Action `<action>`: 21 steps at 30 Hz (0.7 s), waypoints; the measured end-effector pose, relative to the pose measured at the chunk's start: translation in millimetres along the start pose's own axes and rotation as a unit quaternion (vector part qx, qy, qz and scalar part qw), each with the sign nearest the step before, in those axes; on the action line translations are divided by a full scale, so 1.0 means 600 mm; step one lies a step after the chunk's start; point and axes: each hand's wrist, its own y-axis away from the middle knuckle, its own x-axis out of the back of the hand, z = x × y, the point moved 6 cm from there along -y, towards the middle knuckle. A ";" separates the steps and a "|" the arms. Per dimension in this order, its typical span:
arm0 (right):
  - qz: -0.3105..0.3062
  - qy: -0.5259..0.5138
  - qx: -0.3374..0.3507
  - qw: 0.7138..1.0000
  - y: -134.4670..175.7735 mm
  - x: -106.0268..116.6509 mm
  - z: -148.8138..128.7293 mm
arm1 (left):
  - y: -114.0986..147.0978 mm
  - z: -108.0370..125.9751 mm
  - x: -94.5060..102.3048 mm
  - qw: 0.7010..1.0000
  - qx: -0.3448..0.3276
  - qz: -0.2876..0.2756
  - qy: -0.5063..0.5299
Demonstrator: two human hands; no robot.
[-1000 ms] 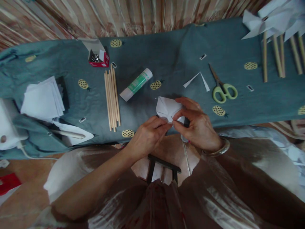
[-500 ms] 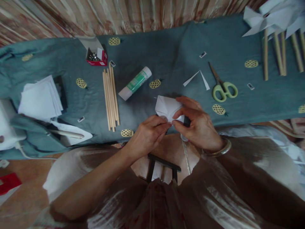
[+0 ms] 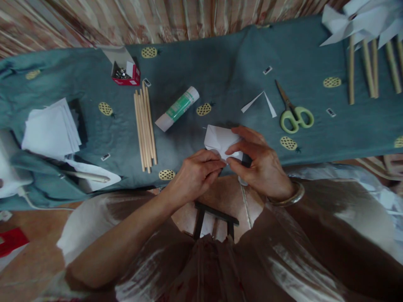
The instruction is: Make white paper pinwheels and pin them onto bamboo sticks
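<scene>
A white piece of folded paper (image 3: 217, 136) lies at the near edge of the table, between my two hands. My left hand (image 3: 200, 172) has its fingers closed on the paper's near left edge. From the other side, my right hand (image 3: 256, 163) pinches the same paper, thumb and fingertips pressed to its near part. Both sets of fingertips almost meet there, covering that bit of paper. Beyond the hands lie a green and white glue stick (image 3: 178, 109) and two thin paper slivers (image 3: 267, 105). Green-handled scissors (image 3: 294, 113) rest to the right.
A bundle of wooden sticks (image 3: 145, 130) lies left of the glue stick. Behind it stands an open red box of metal pins (image 3: 126, 75). Far left are stacked paper sheets (image 3: 52, 130) and a pencil (image 3: 88, 176). Paper pinwheels (image 3: 355, 25) on sticks lie at the far right.
The view has shifted very slightly. Both hands keep their hold on the folded paper, with hardly any visible movement.
</scene>
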 end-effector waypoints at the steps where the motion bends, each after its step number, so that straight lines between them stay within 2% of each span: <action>1: 0.000 0.000 0.003 1.000 0.000 0.000 -0.001 | 0.000 0.000 0.000 1.000 0.000 -0.001 0.000; 9: 0.002 0.004 0.018 1.000 0.007 -0.005 -0.003 | -0.002 0.003 0.001 1.000 -0.011 0.003 0.005; 15: -0.014 0.052 0.032 0.998 0.021 -0.015 -0.012 | -0.001 0.000 -0.001 1.000 -0.009 0.000 0.000; 21: 0.016 0.049 0.044 0.998 0.039 -0.027 -0.014 | 0.002 0.001 -0.004 1.000 -0.006 0.011 -0.023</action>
